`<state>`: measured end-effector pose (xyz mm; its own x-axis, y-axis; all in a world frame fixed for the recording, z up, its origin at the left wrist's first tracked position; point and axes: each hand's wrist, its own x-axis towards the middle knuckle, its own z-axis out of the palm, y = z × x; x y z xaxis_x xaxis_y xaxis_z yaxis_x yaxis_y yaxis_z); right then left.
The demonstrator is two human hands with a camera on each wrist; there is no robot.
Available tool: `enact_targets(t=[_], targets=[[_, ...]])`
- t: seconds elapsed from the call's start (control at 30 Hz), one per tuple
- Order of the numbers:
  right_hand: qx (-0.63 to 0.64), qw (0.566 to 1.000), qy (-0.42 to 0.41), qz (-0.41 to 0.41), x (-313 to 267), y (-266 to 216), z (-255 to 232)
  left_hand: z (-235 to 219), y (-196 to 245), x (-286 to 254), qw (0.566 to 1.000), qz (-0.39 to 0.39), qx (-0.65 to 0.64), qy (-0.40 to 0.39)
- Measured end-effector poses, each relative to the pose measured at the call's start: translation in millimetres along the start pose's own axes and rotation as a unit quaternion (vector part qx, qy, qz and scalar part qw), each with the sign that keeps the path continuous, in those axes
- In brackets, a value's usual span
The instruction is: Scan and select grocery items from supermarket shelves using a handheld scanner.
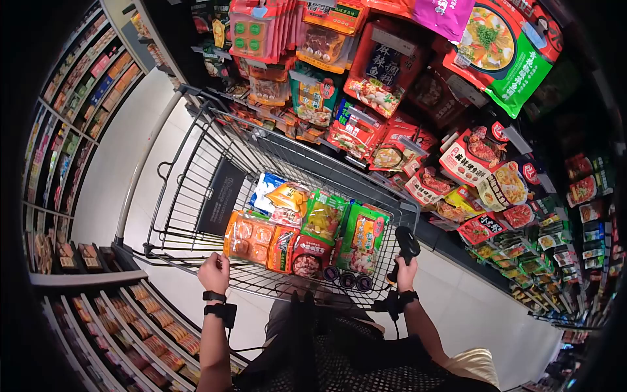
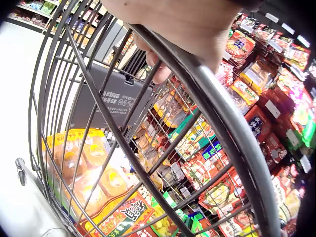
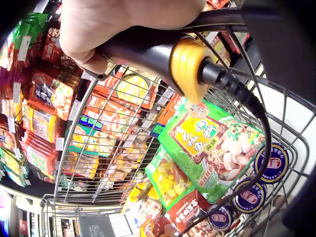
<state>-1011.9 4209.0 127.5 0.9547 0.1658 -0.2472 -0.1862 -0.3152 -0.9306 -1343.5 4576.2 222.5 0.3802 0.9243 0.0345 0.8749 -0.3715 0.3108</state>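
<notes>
My left hand (image 1: 214, 271) grips the black rim (image 2: 229, 121) of a wire shopping cart, fingers curled beneath it in the left wrist view. In my right hand (image 1: 405, 274) is a black handheld scanner-like device (image 1: 408, 243); the right wrist view shows its yellow collar (image 3: 188, 69) and cable. Inside the cart lie an orange-topped tray pack (image 1: 251, 240), a blue and white pouch (image 1: 266, 189), a green seasoning bag (image 3: 212, 148), a second green bag (image 1: 324, 215) and a dark red bag (image 1: 310, 255). Several jars with round dark blue lids (image 3: 270, 163) stand by the near side.
Shelves of hanging red and green food packets (image 1: 375, 85) run close along the cart's far side. At left, more stocked shelves (image 1: 85, 98) stand across a pale aisle floor (image 1: 111, 189). A dark grey panel (image 1: 223, 196) is fixed inside the cart's left end.
</notes>
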Motion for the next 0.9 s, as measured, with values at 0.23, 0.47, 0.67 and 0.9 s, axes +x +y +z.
enact_targets(t=[0.23, 0.47, 0.67, 0.9], targets=[[0.009, 1.0, 0.006, -0.009, -5.3, -7.3, 42.2, -7.1, -25.1, 36.3, 0.999, 0.027, 0.006, -0.027], [-0.021, 0.999, 0.031, -0.012, -4.7, -8.0, 88.5, 31.0, -64.9, 95.6, 0.914, -0.071, -0.349, -0.193], [-0.027, 0.998, 0.041, -0.027, -14.4, -17.1, 126.9, 113.0, 72.3, 127.6, 0.867, 0.226, -0.199, -0.398], [-0.003, 0.998, 0.067, -0.012, -24.8, -28.9, 159.6, 330.5, 130.8, 76.5, 0.852, 0.165, -0.119, -0.482]])
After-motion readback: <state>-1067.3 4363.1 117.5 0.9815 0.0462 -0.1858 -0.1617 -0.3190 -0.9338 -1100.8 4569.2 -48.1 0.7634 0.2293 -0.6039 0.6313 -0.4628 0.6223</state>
